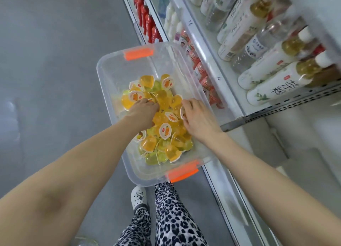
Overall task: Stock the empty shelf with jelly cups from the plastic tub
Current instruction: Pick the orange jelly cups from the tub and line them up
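Right now my right hand (200,118) curls round a jelly cup (183,112) by the right edge of the tub (110,65), nearest the shelf (302,129). My left hand (143,114) is dug into the pile; I cannot tell its grip.

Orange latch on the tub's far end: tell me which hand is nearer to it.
Left. The left hand digs into the jelly cups straight towards the person from that orange latch; the right hand, pinching a jelly cup, sits farther off, on the pile's other side.
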